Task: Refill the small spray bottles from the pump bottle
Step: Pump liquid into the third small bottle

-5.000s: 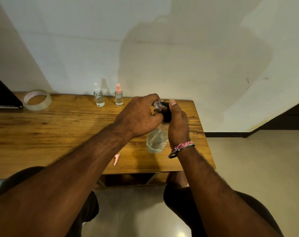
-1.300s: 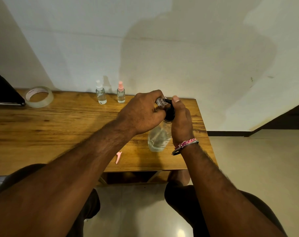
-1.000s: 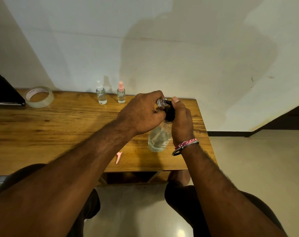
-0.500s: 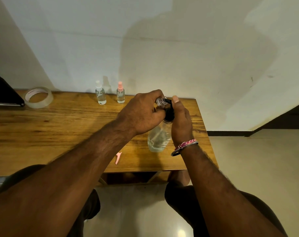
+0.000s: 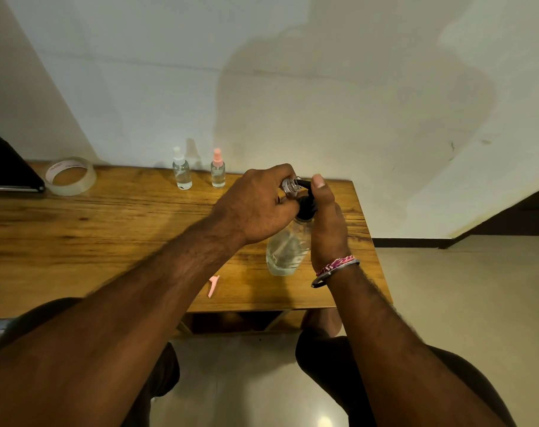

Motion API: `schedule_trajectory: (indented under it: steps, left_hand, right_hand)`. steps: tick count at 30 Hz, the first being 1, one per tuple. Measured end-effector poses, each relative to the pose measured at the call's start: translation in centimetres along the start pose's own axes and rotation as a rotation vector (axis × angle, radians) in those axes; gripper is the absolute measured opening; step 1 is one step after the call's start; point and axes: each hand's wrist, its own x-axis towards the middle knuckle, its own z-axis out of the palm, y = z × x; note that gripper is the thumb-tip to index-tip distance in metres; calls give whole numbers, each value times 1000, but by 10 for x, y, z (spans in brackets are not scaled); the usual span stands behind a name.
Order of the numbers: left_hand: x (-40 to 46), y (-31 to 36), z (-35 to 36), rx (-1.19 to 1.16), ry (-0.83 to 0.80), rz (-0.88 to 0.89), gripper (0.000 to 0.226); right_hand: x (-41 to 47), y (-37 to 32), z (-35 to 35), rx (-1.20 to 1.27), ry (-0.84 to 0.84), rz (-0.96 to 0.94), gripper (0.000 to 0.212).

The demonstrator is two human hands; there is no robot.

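Left hand (image 5: pixel 255 208): I have it curled round a small open bottle (image 5: pixel 290 185), neck held at the pump spout.
Right hand (image 5: pixel 326 229): wrapped round the pump bottle (image 5: pixel 288 248); thumb on the black pump head (image 5: pixel 306 208).
Position: both hands together, pump bottle standing on the table (image 5: pixel 108 229) beneath them.
Waiting: two capped bottles (image 5: pixel 181 169) beyond my left hand.
Technique: I keep neck under spout, press slowly, hold both upright.
Risk: misalignment spills liquid.

Tape roll (image 5: pixel 70 176) on wooden table (image 5: pixel 77 235), far-left; dark object (image 5: pixel 6 167) beside.
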Motion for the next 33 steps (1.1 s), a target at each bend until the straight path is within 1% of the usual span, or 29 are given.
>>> schedule_trajectory:
  steps: [5, 10, 12, 15, 16, 19, 22, 25, 28, 31, 33]
  left_hand:
    - [1, -3, 2, 17, -2, 0, 16]
    - [2, -5, 4, 45, -10, -1, 18]
    - [2, -6, 5, 52, -6, -1, 18]
    - [2, -8, 5, 63, -5, 0, 18]
    - [2, -8, 5, 66, -7, 1, 18]
    - [1, -8, 4, 62, -3, 0, 18]
    - [1, -6, 2, 48, 0, -5, 20]
    - [0, -4, 0, 10, 7, -7, 20]
    - [0, -1, -1, -9, 12, -9, 17]
    - [0, 0, -3, -13, 14, -9, 18]
    - [0, 0, -3, -12, 15, -13, 20]
  right_hand:
    - [3, 6, 1, -26, 38, -28, 39]
    - [8, 13, -2, -6, 52, -30, 47]
    - [8, 15, -3, 0, 50, -22, 52]
    - [8, 15, -3, 14, 57, -22, 67]
    - [9, 15, -3, 18, 58, -20, 67]
    - [9, 15, -3, 13, 62, -9, 55]
    - [9, 13, -3, -35, 48, -18, 52]
    - [6, 10, -1, -56, 25, -28, 39]
    - [3, 7, -1, -59, 12, -39, 39]
    - [1, 4, 0, -45, -2, -42, 42]
    - [1, 3, 0, -39, -4, -44, 40]
